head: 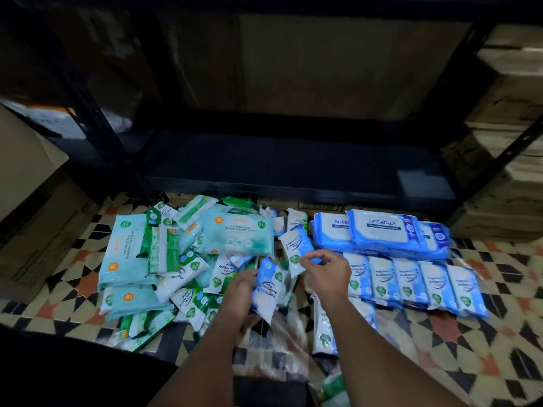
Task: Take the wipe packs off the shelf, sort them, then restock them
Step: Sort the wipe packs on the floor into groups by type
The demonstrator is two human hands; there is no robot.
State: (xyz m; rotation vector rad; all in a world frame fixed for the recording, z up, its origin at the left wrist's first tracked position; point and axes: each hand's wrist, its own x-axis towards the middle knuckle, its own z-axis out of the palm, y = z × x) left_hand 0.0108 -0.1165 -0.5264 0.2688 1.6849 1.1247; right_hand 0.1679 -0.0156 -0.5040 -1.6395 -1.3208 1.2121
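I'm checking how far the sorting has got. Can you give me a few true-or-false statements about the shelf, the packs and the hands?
1. The black shelf holds stacked packs. False: its board shows none.
2. The small blue packs lie in a row on the tiled floor. True.
3. The left hand holds a blue pack. True.
4. The antabax packs sit left of the green-and-teal pile. False: they sit right of it.
5. The right hand rests flat on the floor. False: it pinches a small blue pack.

Glossy, crinkled plastic wipe packs (385, 230), matt dark shelf (293, 168), probably painted metal, smooth patterned floor tiles (484, 333)
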